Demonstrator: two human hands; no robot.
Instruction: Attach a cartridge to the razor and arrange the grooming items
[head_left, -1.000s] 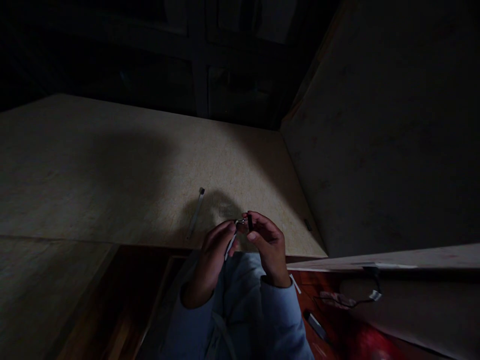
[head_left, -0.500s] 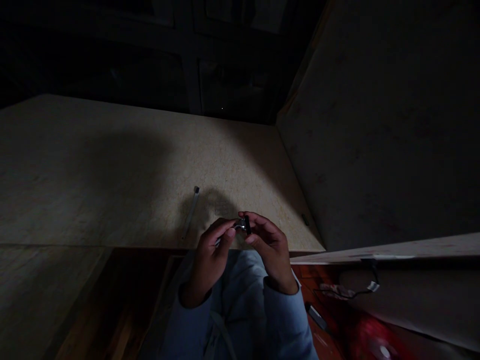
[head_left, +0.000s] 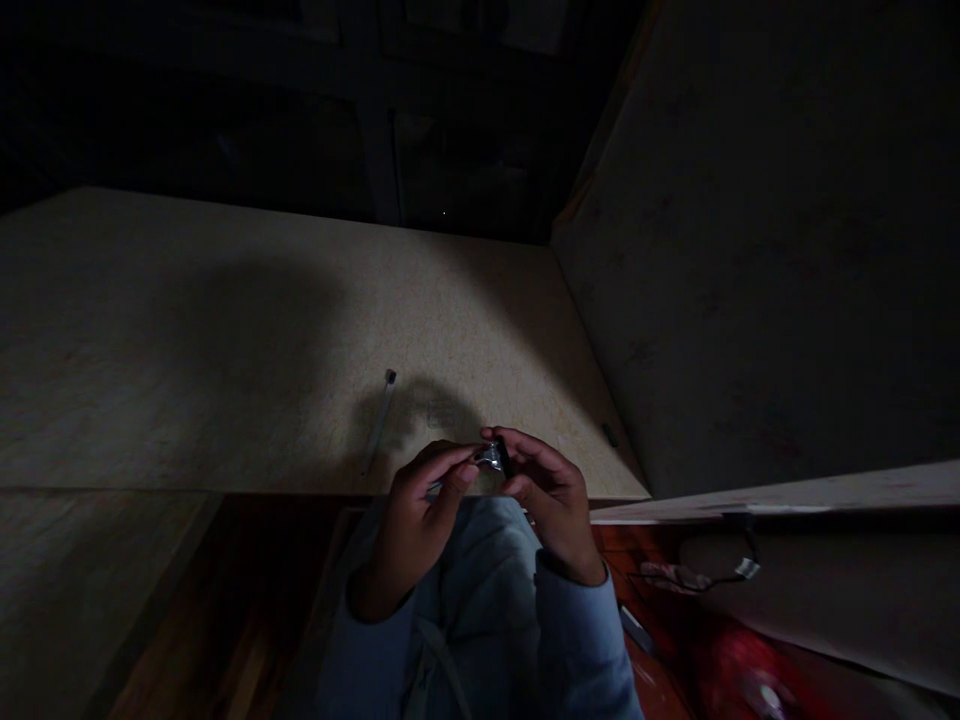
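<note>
Dimly, in the head view, the left hand [head_left: 420,510] pinched a small shiny piece [head_left: 490,456] between thumb and fingers, while the right hand [head_left: 555,505] narrowly gripped the dark bar [head_left: 503,457] at its three o'clock side. On the table [head_left: 450,330], a slim stick [head_left: 379,420] lay toward ten o'clock from them, a small dark object [head_left: 610,435] toward three.

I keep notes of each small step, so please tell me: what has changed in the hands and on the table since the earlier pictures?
The left hand has turned, so the pale handle that stuck out below is mostly hidden; the silver part shows more broadly. The black piece at the right hand now tilts. Nothing was visibly taken or released. The pale stick and small dark piece stay on the table.
</note>
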